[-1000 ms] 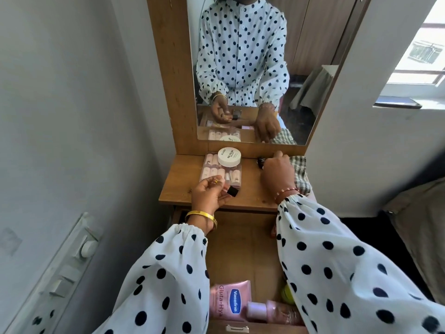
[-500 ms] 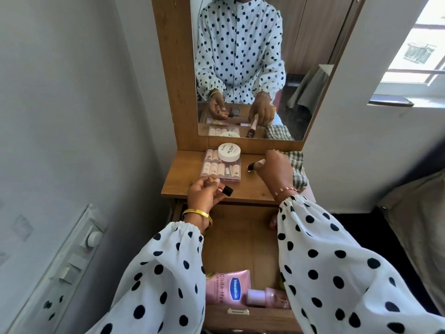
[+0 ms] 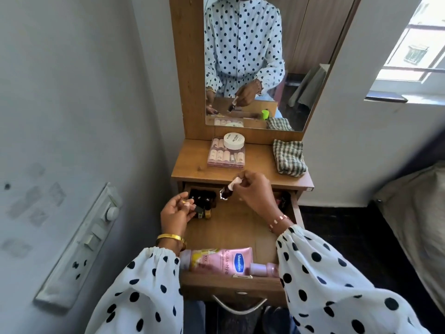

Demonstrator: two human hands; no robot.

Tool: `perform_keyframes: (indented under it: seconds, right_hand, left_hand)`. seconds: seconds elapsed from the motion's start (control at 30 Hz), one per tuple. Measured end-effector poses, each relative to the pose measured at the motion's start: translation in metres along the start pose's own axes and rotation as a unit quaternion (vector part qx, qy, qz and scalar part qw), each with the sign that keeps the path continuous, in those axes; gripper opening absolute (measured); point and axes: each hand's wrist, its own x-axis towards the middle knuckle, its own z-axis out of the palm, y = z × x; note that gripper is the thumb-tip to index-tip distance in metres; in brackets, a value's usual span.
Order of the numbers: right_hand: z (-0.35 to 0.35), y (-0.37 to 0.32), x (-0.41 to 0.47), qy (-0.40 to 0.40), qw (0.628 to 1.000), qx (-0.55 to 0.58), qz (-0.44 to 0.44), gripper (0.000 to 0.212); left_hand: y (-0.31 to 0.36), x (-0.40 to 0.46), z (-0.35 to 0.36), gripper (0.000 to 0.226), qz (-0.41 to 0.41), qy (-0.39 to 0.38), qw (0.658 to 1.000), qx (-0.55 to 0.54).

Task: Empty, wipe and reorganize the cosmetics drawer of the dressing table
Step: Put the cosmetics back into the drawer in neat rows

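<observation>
The right hand [image 3: 255,191] gripped a small dark bottle [image 3: 227,190] by its pale cap, over the open drawer [image 3: 231,227]. The left hand [image 3: 175,213] pinched a small dark item, too small to identify. A pink lotion tube [image 3: 221,261] lay nearer than both hands.

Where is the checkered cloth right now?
The checkered cloth lies folded on the right side of the dressing table top, below the mirror and right of the pink nail kit box.
</observation>
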Motion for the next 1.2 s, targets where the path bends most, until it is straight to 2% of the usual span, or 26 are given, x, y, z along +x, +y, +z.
perform_keyframes:
  seconds: [0.33,0.5,0.77,0.9,1.0,1.1,1.2]
  right_hand:
    - [0.053,0.038,0.006,-0.055,0.992,-0.099,0.050,0.013]
    - [0.068,0.038,0.014,-0.093,0.986,-0.134,0.041,0.013]
    - [0.077,0.039,0.015,-0.095,0.983,-0.158,0.015,0.018]
    - [0.074,0.039,0.006,-0.072,0.989,-0.126,0.008,0.028]
    - [0.070,0.034,-0.011,-0.034,0.998,-0.050,-0.004,0.020]
    - [0.067,0.028,-0.033,-0.060,0.998,0.017,-0.009,0.016]
    - [0.070,0.026,-0.046,-0.076,0.997,0.015,-0.016,0.020]
  left_hand:
    - [-0.017,-0.005,-0.007,0.028,0.008,-0.017,1.000,0.011]
    - [-0.020,-0.002,-0.010,0.028,0.006,-0.023,0.999,0.024]
    - [-0.019,-0.001,-0.009,0.029,0.015,-0.031,0.998,0.046]
    - [-0.017,-0.004,-0.008,0.026,0.011,-0.044,0.999,0.026]
    - [-0.016,-0.005,-0.009,0.027,0.011,-0.052,0.999,0.011]
    - [-0.014,-0.004,-0.008,0.028,0.003,-0.064,0.998,0.001]
    - [-0.014,-0.007,-0.007,0.028,-0.003,-0.090,0.996,-0.007]
